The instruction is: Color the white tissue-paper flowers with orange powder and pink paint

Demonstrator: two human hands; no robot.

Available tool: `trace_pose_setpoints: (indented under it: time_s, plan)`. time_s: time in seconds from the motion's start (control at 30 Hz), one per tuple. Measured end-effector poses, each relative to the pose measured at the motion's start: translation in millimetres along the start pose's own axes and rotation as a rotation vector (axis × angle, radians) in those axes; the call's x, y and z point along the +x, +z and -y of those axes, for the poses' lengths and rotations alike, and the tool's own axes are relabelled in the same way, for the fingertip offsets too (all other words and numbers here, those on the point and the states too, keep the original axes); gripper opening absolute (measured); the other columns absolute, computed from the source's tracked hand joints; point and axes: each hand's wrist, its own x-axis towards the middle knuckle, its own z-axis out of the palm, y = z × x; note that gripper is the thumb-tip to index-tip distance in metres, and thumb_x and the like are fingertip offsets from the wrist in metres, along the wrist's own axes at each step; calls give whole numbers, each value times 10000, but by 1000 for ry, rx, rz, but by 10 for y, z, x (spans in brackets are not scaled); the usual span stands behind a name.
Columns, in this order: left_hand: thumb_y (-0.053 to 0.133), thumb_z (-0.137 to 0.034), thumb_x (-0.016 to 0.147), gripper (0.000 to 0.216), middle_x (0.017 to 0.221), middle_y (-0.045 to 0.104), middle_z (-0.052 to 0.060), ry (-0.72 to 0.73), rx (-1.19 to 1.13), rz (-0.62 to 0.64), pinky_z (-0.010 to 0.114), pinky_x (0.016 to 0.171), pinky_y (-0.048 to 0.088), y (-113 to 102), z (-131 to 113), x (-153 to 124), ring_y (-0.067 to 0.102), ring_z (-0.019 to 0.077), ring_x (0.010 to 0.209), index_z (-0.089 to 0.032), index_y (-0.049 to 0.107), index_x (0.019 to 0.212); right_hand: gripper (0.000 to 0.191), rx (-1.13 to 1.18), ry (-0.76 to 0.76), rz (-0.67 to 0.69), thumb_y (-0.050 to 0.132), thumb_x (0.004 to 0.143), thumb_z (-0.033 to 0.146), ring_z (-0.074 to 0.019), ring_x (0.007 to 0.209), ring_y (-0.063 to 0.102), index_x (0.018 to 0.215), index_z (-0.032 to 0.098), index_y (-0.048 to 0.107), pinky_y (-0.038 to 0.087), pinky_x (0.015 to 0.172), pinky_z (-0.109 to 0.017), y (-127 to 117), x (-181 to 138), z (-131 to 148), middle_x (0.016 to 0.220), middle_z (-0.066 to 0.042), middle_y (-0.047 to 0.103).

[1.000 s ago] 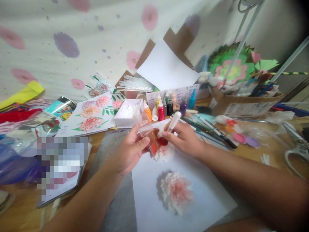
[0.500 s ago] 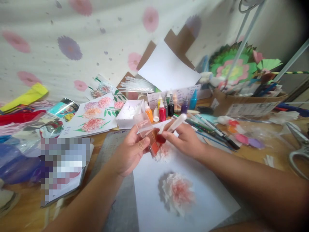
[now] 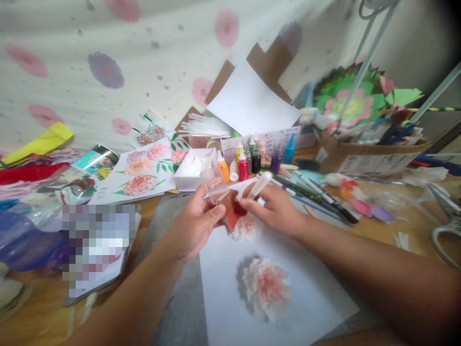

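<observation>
My left hand (image 3: 192, 226) grips a small makeup palette (image 3: 230, 218) with its clear lid raised and reddish-orange pans showing. Between the fingers of my right hand (image 3: 277, 209) is a white-handled brush (image 3: 261, 185), tilted with its handle up to the right. Its tip lies right at the palette's edge; whether it touches a pan I cannot tell. Below both hands a white sheet (image 3: 226, 283) bears a ruffled white flower (image 3: 268, 288) with a pinkish-red centre. Another such flower (image 3: 248, 228) sits behind it, partly hidden by the palette and my right hand.
Behind my hands stand several paint bottles (image 3: 243, 168) and a white box (image 3: 194, 168). Pens and brushes (image 3: 313, 190) lie to the right, with scissors (image 3: 446, 226) at the far edge. Flower drawings (image 3: 144, 168) and a pixelated flat item (image 3: 99, 254) are on the left.
My right hand has shifted the brush slightly left and down, closer against the palette. My left hand keeps the palette in nearly the same place.
</observation>
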Motion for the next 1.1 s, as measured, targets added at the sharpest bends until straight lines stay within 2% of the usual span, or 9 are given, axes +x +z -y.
trace_pose_setpoints:
  time_s: [0.1, 0.23, 0.33, 0.43, 0.53, 0.67, 0.77, 0.97, 1.1]
  plan:
    - [790, -296, 776, 571, 1174, 708, 81, -9, 2, -16, 319, 729, 531, -2, 0, -1, 671, 203, 959, -255, 526, 1281, 191, 2, 0, 11, 546, 867, 277, -146, 596, 592, 708, 193, 611, 440, 603, -264, -1, -8, 10, 652, -24, 667]
    - [784, -299, 782, 573, 1169, 706, 88, 3, 7, -1, 327, 729, 527, -2, 0, 0, 675, 210, 943, -252, 518, 1287, 191, 4, 10, 12, 542, 879, 299, -155, 664, 618, 732, 196, 609, 457, 655, -270, 2, -9, 15, 716, -37, 693]
    - [793, -279, 770, 573, 1181, 701, 85, 3, 3, -22, 335, 724, 531, -2, -3, 0, 679, 207, 917, -252, 519, 1272, 173, -12, 23, 41, 582, 826, 258, -135, 570, 563, 662, 205, 582, 415, 582, -252, 7, -4, 11, 620, -1, 648]
    - [768, -279, 795, 544, 1183, 702, 87, -2, -4, -16, 341, 722, 524, -5, -9, -3, 681, 228, 961, -257, 518, 1277, 195, -27, 48, 4, 529, 871, 280, -154, 638, 594, 714, 195, 608, 431, 624, -269, 7, 1, 14, 697, -35, 681]
    - [775, -261, 786, 551, 1175, 708, 78, 5, -18, -25, 344, 749, 520, -15, -9, -2, 678, 223, 972, -259, 524, 1277, 143, -27, 34, 56, 592, 814, 258, -149, 604, 588, 684, 204, 616, 428, 604, -261, 8, 4, 24, 646, -8, 667]
    - [770, -282, 794, 532, 1198, 701, 89, 6, -33, -23, 345, 743, 517, -23, -3, 3, 678, 230, 981, -256, 536, 1270, 223, -40, 57, 7, 517, 880, 290, -164, 631, 608, 711, 188, 619, 437, 616, -277, 10, 12, 30, 693, -47, 687]
    - [786, -279, 778, 531, 1146, 709, 77, 19, -23, -25, 332, 712, 512, -7, -9, 0, 682, 211, 908, -245, 549, 1252, 171, -27, 42, 40, 578, 842, 287, -157, 612, 613, 701, 199, 618, 439, 608, -268, 20, 22, 34, 669, -22, 687]
    - [793, -289, 769, 541, 1118, 715, 73, 29, -38, -2, 342, 719, 518, 24, -34, -13, 682, 198, 852, -245, 543, 1248, 201, 0, 36, 22, 549, 873, 298, -161, 626, 626, 713, 194, 613, 456, 620, -275, 35, 30, 38, 677, -29, 688]
    - [779, -285, 785, 534, 1142, 707, 77, 15, -30, -4, 345, 740, 526, 8, -26, -13, 679, 205, 905, -242, 537, 1259, 219, -2, 44, -10, 534, 893, 289, -157, 610, 617, 704, 199, 598, 450, 608, -278, 32, 21, 30, 664, -25, 678]
